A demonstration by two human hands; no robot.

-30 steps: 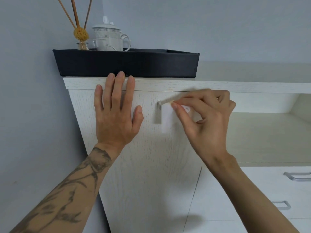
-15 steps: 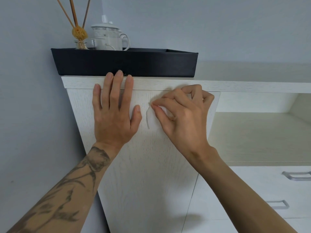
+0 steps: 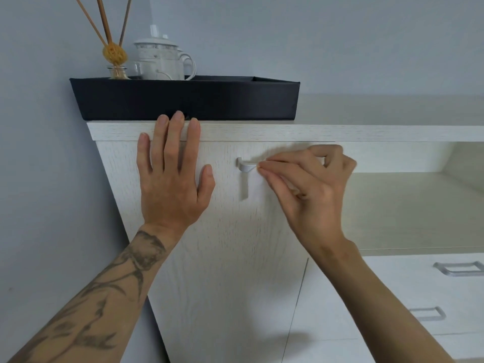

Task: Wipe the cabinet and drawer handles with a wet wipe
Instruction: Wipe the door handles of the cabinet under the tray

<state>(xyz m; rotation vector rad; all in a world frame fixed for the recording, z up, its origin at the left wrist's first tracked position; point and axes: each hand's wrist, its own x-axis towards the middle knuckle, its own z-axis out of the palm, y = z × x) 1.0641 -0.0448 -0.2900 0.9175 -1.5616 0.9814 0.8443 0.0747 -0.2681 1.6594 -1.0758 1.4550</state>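
My left hand (image 3: 170,184) presses flat, fingers straight, on the white cabinet door (image 3: 222,258), its fingertips reaching the top edge. To its right, my right hand (image 3: 311,189) pinches a white wet wipe (image 3: 255,184) around the door's silver handle (image 3: 245,165). Only the handle's left end shows; the hand and wipe cover the rest. A flap of the wipe hangs below the handle against the door.
A black tray (image 3: 222,100) sits on the cabinet top and holds a white teapot (image 3: 162,61) and a reed diffuser (image 3: 116,56). An open shelf (image 3: 406,205) lies to the right, with two silver drawer handles (image 3: 459,268) (image 3: 428,313) below it. A grey wall is on the left.
My right hand slid the wipe left along the handle until it hid the handle's left end, then back right, baring that end again. My left hand stayed flat on the door.
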